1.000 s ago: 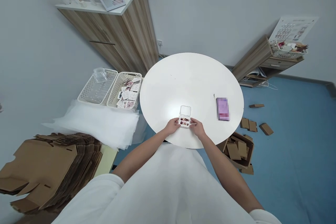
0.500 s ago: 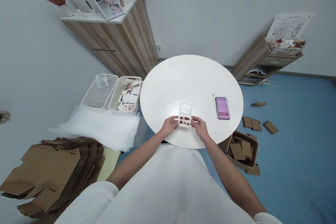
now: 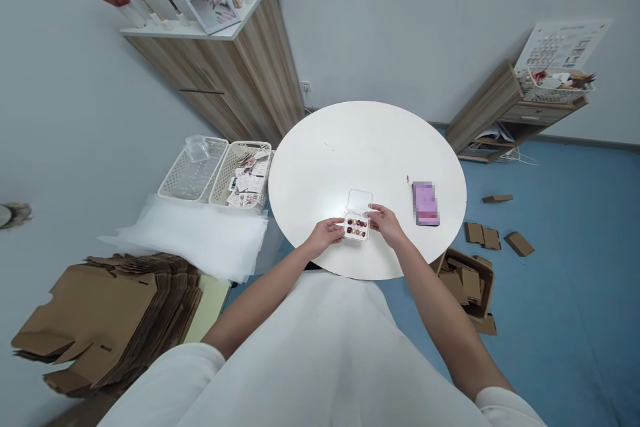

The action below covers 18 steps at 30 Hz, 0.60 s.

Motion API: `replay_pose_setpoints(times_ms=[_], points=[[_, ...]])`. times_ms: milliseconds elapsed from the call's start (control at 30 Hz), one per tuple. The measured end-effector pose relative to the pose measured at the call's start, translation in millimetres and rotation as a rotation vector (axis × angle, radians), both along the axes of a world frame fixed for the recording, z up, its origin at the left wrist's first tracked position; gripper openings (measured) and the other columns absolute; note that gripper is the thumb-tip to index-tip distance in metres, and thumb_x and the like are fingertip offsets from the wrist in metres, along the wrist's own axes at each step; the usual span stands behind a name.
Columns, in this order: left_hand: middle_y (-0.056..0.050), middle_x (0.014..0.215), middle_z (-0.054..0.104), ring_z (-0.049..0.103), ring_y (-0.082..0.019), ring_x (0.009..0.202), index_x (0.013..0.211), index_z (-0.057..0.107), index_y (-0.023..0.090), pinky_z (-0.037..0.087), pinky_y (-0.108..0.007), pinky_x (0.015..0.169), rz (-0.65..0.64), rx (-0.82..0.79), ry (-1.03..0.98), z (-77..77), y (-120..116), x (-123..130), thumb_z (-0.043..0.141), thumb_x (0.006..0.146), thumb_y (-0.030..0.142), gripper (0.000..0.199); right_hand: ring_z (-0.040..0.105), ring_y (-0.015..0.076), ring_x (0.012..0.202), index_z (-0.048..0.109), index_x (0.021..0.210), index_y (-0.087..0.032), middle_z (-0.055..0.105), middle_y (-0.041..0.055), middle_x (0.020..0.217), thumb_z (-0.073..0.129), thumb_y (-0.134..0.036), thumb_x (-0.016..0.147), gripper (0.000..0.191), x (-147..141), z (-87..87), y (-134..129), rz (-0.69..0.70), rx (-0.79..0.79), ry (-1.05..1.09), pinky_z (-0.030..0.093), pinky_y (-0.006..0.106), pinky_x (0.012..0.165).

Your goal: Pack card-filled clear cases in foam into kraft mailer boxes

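Note:
A small clear plastic case of press-on nails [image 3: 357, 227] is held between both hands near the front of the round white table [image 3: 310, 147]. Two rows of dark red and pale nails lie inside it, and its transparent lid [image 3: 360, 200] stands raised at the back. My left hand [image 3: 325, 237] grips the left side of the case, fingers closed against its edge. At the right back corner, near the hinge, my right hand [image 3: 385, 223] has its thumb and fingers closed on the case and lid edge. A purple pixelated rectangle [image 3: 425, 203] lies on the table to the right.
Two white baskets [image 3: 216, 173] with packets and cards stand left of the table, beside translucent sheets [image 3: 195, 233] and stacked flat cardboard boxes [image 3: 100, 320]. An open carton [image 3: 483, 300] of small boxes sits on the floor at right. Wooden cabinets [image 3: 260, 67] stand behind.
My right hand has moved up from the case's right side to the hinge and lid area. The case has shifted slightly right and tilted, and the whole view has shifted a little.

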<state>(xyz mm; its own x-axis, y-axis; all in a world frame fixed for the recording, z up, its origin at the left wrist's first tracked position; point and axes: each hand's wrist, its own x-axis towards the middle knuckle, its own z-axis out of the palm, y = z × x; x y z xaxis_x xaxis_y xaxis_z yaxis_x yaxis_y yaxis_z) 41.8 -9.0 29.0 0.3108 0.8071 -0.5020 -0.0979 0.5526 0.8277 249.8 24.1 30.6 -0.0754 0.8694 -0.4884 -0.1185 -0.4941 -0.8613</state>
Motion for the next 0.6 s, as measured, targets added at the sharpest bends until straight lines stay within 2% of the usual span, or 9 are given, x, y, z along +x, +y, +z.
replay_pose_setpoints(times_ms=[200, 333, 600], points=[[-0.005, 0.080, 0.064, 0.059, -0.011, 0.073, 0.109, 0.053, 0.016, 0.046, -0.032, 0.076, 0.026, -0.071, -0.081, 2.8, -1.3, -1.1, 0.072, 0.062, 0.028, 0.052, 0.057, 0.0120, 0.073, 0.051, 0.095, -0.022, 0.063, 0.0028, 0.091, 0.059, -0.037, 0.067, 0.032, 0.8, 4.4, -4.9, 0.021, 0.134, -0.049, 0.046, 0.030, 0.068], [-0.006, 0.082, 0.064, 0.059, -0.012, 0.073, 0.109, 0.054, 0.016, 0.046, -0.032, 0.076, 0.017, -0.096, -0.101, 6.6, -1.0, -0.5, 0.071, 0.064, 0.029, 0.050, 0.055, 0.0135, 0.082, 0.053, 0.086, -0.022, 0.060, 0.0028, 0.098, 0.058, -0.036, 0.067, 0.024, 2.7, 4.5, -11.9, 0.044, 0.202, -0.002, 0.045, 0.031, 0.071], [-0.007, 0.091, 0.063, 0.060, -0.010, 0.075, 0.108, 0.055, 0.018, 0.046, -0.028, 0.074, 0.015, -0.133, -0.169, 4.9, -0.1, 2.3, 0.070, 0.066, 0.029, 0.046, 0.055, 0.0155, 0.085, 0.056, 0.078, -0.020, 0.058, 0.0030, 0.100, 0.058, -0.030, 0.064, 0.017, 2.0, 4.4, -22.7, 0.026, 0.164, 0.106, 0.045, 0.032, 0.075]])
